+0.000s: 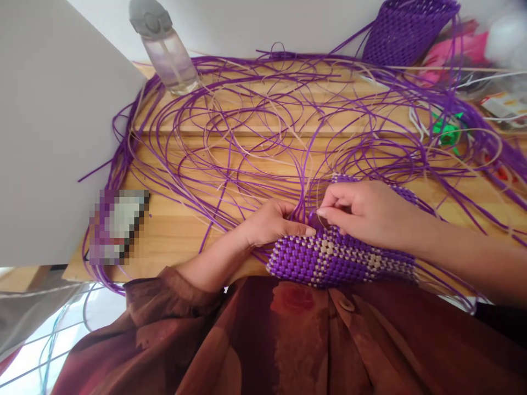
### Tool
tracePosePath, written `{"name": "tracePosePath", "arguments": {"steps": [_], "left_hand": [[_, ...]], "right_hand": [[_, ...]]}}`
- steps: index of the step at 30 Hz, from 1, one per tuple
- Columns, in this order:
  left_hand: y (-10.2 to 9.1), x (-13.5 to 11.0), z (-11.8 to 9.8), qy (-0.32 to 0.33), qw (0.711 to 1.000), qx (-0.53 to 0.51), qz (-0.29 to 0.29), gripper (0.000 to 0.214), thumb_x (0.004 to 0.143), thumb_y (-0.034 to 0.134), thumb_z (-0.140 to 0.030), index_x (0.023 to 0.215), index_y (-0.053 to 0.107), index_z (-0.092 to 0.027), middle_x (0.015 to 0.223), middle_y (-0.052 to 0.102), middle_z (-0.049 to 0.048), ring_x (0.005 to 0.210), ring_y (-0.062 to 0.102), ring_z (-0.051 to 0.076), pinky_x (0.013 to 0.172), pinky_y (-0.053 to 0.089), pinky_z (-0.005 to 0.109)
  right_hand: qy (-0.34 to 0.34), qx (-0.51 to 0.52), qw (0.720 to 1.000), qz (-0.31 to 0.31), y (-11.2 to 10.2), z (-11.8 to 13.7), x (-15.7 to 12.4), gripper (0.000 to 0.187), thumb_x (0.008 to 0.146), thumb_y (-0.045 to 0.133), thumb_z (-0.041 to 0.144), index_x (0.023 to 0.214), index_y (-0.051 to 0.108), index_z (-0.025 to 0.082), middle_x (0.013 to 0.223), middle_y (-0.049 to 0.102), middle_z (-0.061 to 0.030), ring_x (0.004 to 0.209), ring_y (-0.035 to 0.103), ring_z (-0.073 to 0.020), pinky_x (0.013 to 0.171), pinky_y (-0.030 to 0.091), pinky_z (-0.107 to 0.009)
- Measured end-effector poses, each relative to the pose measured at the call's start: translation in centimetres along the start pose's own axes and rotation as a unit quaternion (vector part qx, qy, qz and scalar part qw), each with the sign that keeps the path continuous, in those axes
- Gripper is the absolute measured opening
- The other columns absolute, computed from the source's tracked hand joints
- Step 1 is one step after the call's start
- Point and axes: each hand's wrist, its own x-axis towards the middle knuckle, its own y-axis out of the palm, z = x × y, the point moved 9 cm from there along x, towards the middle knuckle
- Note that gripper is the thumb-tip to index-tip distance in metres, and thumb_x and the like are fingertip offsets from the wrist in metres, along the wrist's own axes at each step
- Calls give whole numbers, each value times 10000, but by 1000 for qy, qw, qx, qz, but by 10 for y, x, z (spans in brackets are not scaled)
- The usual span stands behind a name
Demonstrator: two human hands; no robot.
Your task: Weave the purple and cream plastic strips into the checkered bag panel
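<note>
From where I'm standing, the purple-and-beige woven piece (292, 263) is lying at the near edge of the wooden tabletop (164, 236), right of the middle, close against the person's brown patterned clothing (263, 340). Its long axis is running left to right, its right end sitting partly behind the right forearm. The blunt left end is pointing left, and a beige line in the weave is following the length, slanting slightly nearer as it is going right. A shorter beige line is crossing toward the near edge

The left hand (272, 225) is holding the far edge near that left end, its thumb stretching right along the weave. The right hand (366, 208) is reaching in from the right over the piece, thumb and forefinger closing narrowly on what is looking like a thin pale strand (319, 192); the tips are hiding exactly how it is sitting there. Between the hands, purple strands (304, 181) are rising from the work and pointing away to the far side, where many more are looping over the wood

At the far left a grey-capped clear bottle (171, 60) is standing among them; at the far right a purple woven basket (407, 33) is leaning beside something pink (457, 52)
</note>
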Motion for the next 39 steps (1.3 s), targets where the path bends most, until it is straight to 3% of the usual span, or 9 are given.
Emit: {"name": "tracePosePath", "arguments": {"steps": [7, 10, 13, 17, 22, 26, 29, 34, 39], "left_hand": [[-1, 2, 2, -3, 1000, 14, 3, 326, 712, 832, -356, 903, 716, -119, 746, 655, -3, 625, 550, 89, 612, 432, 230], [1, 4, 2, 12, 1000, 8, 3, 362, 704, 840, -380, 921, 717, -118, 791, 679, 15, 665, 572, 102, 650, 439, 243], [4, 6, 3, 29, 999, -19, -1, 383, 669, 865, -388, 894, 717, -115, 813, 694, 26, 696, 585, 114, 686, 442, 255], [7, 6, 4, 37, 997, -60, -29, 351, 638, 884, -339, 843, 708, -114, 752, 673, -1, 661, 563, 98, 669, 423, 241], [9, 2, 1, 36, 997, -59, -47, 270, 702, 826, -279, 880, 703, -116, 775, 683, -2, 680, 583, 98, 701, 437, 238], [15, 1, -1, 31, 997, -63, -18, 306, 691, 835, -279, 916, 699, -122, 812, 715, 17, 744, 629, 125, 746, 463, 249], [12, 1, 0, 29, 998, -49, -32, 368, 667, 855, -294, 945, 687, -121, 827, 704, 9, 732, 611, 120, 746, 462, 254], [7, -1, -1, 32, 997, 5, -68, 399, 673, 857, -372, 930, 683, -121, 826, 678, 5, 729, 584, 120, 710, 440, 244], [10, -2, -7, 53, 997, 15, -54, 412, 675, 861, -369, 967, 705, -124, 870, 696, 21, 791, 605, 138, 776, 464, 261]], "right_hand": [[-7, 6, 998, 56, 3, 8, 4, 177, 841, 616, 301, 732, 723, 211, 612, 665, 29, 560, 591, -109, 555, 380, -246], [71, 149, 980, 107, 23, -4, 4, 147, 859, 602, 282, 786, 691, 192, 555, 635, 28, 485, 586, -109, 481, 419, -220], [164, 306, 928, 137, 47, -15, 1, 104, 880, 600, 249, 807, 629, 181, 502, 605, 32, 421, 591, -113, 407, 454, -195], [170, 384, 900, 120, 59, -14, -2, 137, 848, 682, 278, 792, 609, 177, 572, 646, 6, 475, 661, -137, 370, 471, -171], [136, 378, 913, 68, 55, -15, -7, 142, 863, 663, 305, 841, 637, 168, 619, 670, -12, 515, 671, -137, 415, 507, -187], [106, 379, 919, 31, 48, -13, -12, 133, 870, 647, 291, 840, 641, 162, 610, 675, -10, 500, 615, -103, 457, 485, -187], [77, 380, 922, 6, 44, -10, -14, 135, 846, 671, 296, 813, 664, 166, 604, 643, 11, 509, 593, -97, 471, 472, -194], [91, 391, 916, -5, 48, -11, -14, 157, 838, 679, 325, 828, 699, 169, 580, 612, 21, 491, 578, -102, 456, 456, -205], [95, 402, 911, -4, 51, -9, -13, 175, 859, 655, 318, 935, 714, 171, 576, 614, 24, 484, 588, -101, 448, 468, -194]]}}
